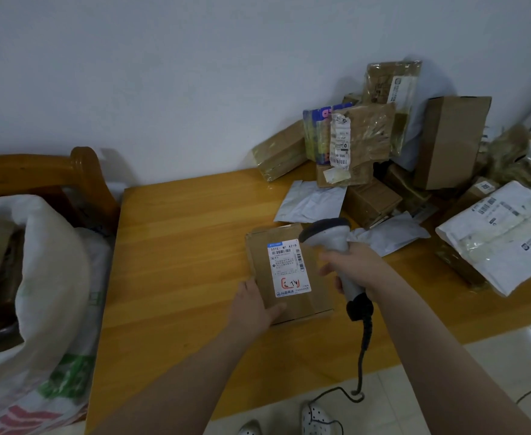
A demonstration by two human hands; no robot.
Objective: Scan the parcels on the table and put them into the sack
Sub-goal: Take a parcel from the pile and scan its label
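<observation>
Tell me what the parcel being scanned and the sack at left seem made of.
Parcel: brown cardboard, matte, folded edges showing; its label looks like white printed paper. Sack: probably woven plastic, white with green and red print, slumping in soft folds; the weave itself is too blurred to confirm.

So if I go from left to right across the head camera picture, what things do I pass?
White sack → labelled cardboard box → scanner → big white mailer bag.
</observation>
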